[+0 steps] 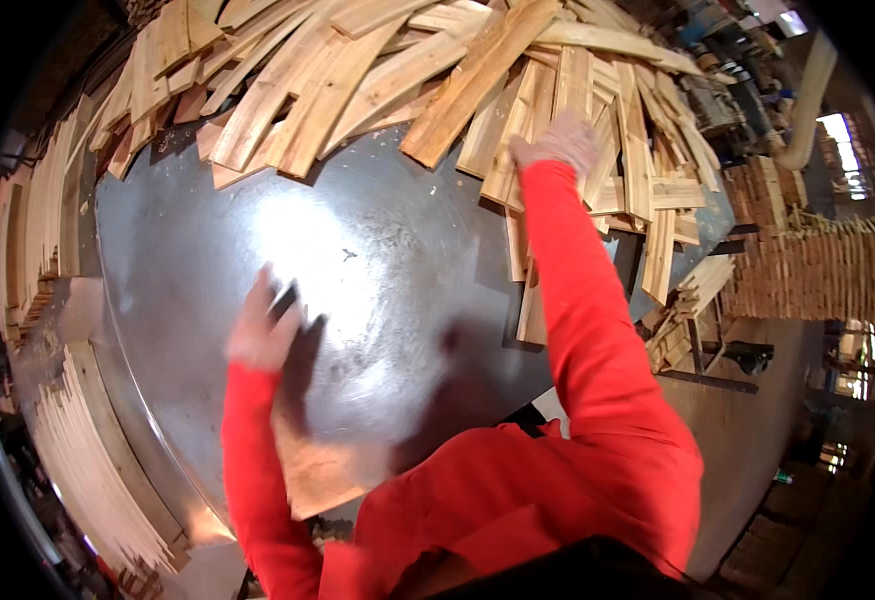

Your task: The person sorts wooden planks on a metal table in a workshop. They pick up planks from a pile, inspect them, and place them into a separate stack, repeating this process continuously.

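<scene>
Reaching with right hand (562,145) onto boards (477,80) heaped across the far side of the table (377,230), too blurred to tell whether pinching one, with left hand (265,328) spread over its bare left part.

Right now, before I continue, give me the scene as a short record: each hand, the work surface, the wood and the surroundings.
Left hand: left hand blurred, over the bare part of the table; a dark patch shows by its fingers, too unclear to identify
Right hand: right hand reaching forward, at the loose boards; grip unclear
Surface: grey metal table, shiny, with a bright glare
Wood: boards heaped loosely, overlapping, along the far and right sides
Left surroundings: bundle of pale strips
Right surroundings: large wood stack
</scene>
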`<state>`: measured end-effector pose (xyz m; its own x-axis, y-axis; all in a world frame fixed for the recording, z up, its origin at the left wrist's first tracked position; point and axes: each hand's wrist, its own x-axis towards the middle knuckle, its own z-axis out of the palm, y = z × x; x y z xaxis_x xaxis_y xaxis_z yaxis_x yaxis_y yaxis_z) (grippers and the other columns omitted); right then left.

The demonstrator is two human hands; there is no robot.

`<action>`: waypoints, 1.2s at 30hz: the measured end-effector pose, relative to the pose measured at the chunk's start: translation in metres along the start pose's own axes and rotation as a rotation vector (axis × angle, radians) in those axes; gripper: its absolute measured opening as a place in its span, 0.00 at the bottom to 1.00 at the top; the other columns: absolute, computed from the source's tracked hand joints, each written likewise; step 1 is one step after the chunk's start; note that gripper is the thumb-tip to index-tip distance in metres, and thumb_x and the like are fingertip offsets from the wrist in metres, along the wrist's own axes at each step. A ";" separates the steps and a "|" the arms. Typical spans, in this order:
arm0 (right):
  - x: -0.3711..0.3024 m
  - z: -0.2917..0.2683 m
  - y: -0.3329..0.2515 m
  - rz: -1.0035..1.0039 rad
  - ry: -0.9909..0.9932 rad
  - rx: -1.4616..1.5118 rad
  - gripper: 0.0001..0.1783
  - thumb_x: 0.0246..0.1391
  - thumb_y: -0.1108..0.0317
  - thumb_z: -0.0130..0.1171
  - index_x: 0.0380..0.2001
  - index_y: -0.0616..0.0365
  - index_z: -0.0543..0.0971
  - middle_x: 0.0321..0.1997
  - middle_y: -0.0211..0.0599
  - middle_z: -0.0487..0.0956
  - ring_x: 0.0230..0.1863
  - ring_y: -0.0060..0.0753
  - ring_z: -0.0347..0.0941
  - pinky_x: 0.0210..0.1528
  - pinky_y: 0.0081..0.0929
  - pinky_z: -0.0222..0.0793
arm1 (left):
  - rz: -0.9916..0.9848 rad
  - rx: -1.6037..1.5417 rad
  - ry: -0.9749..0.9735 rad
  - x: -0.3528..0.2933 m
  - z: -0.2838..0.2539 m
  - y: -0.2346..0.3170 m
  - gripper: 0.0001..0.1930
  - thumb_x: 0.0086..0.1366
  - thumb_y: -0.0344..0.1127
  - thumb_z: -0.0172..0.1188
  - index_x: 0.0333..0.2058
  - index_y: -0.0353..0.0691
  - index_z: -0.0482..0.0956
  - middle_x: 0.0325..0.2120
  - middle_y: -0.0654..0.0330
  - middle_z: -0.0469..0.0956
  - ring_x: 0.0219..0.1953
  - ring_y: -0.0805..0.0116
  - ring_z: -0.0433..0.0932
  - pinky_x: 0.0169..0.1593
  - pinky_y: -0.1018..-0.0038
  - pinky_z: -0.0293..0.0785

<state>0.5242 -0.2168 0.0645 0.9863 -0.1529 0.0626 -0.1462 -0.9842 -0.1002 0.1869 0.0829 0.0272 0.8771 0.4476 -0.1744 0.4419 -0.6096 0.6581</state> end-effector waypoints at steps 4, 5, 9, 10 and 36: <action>0.025 0.028 0.090 0.033 -0.175 0.080 0.58 0.44 0.43 0.64 0.70 0.59 0.47 0.70 0.62 0.54 0.70 0.60 0.52 0.69 0.40 0.52 | 0.222 0.004 0.099 0.167 0.114 0.135 0.40 0.60 0.51 0.61 0.66 0.39 0.58 0.61 0.42 0.66 0.64 0.51 0.65 0.63 0.64 0.62; 0.023 0.031 0.103 -0.043 -0.158 0.100 0.58 0.44 0.43 0.64 0.70 0.59 0.47 0.71 0.63 0.52 0.70 0.60 0.52 0.70 0.40 0.52 | 0.101 0.111 0.116 0.204 0.138 0.155 0.42 0.60 0.53 0.63 0.66 0.39 0.57 0.60 0.41 0.67 0.63 0.50 0.66 0.63 0.63 0.63; 0.027 0.043 0.186 -0.238 -0.197 0.421 0.58 0.41 0.52 0.70 0.69 0.63 0.50 0.70 0.60 0.54 0.70 0.60 0.54 0.69 0.42 0.56 | -0.261 0.265 -0.200 0.252 0.167 0.229 0.40 0.54 0.56 0.69 0.60 0.38 0.69 0.48 0.44 0.78 0.51 0.54 0.78 0.55 0.63 0.71; 0.024 0.048 0.207 -0.287 -0.225 0.578 0.57 0.40 0.55 0.71 0.69 0.63 0.52 0.69 0.59 0.56 0.68 0.60 0.55 0.68 0.41 0.57 | -0.249 0.015 -0.257 0.245 0.169 0.228 0.38 0.52 0.56 0.71 0.56 0.37 0.72 0.43 0.47 0.79 0.47 0.57 0.79 0.52 0.64 0.72; 0.239 0.004 -0.041 -1.330 -0.261 -0.459 0.59 0.38 0.45 0.70 0.70 0.49 0.51 0.70 0.50 0.61 0.72 0.51 0.52 0.71 0.47 0.47 | -0.356 -1.143 0.081 0.112 0.197 0.170 0.25 0.58 0.41 0.66 0.51 0.35 0.75 0.41 0.61 0.80 0.37 0.72 0.78 0.43 0.75 0.74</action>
<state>0.7663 -0.2122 0.0798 0.3854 0.8606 -0.3331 0.9197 -0.3288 0.2145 0.3971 -0.0995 -0.0252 0.7072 0.5380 -0.4587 0.1982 0.4719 0.8591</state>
